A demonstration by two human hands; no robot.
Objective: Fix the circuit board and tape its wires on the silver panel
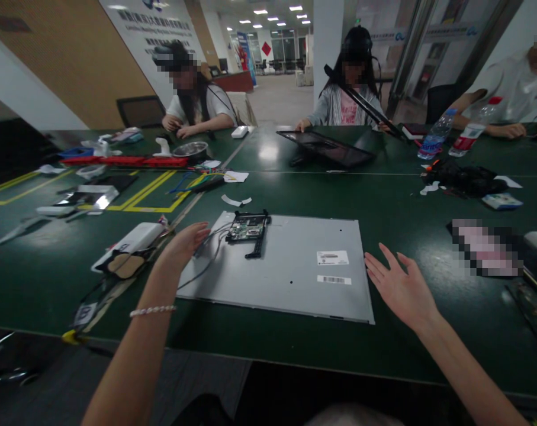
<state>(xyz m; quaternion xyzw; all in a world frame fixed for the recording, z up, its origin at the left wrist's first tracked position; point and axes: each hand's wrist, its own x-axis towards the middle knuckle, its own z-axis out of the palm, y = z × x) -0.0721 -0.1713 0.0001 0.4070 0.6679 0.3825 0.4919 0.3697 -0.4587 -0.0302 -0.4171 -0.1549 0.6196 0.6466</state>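
Observation:
A grey metal display panel (pixel 290 266) lies flat on the dark green table (pixel 383 207), back side up, with two white labels on it. A small circuit board (pixel 249 228) on a black bracket sits at its far left corner, with thin wires running off to the left. My left hand (pixel 182 244) reaches over the panel's left edge near those wires, fingers loosely curled, holding nothing that shows. My right hand (pixel 399 284) hovers just off the panel's right edge, fingers spread and empty.
A white box (pixel 130 241) and a black-and-tan part lie left of the panel. Three other people sit across the table; one holds up a black frame over a dark screen (pixel 328 148). Water bottles (pixel 437 136), paper scraps, tools and a metal bowl (pixel 190 151) are scattered about.

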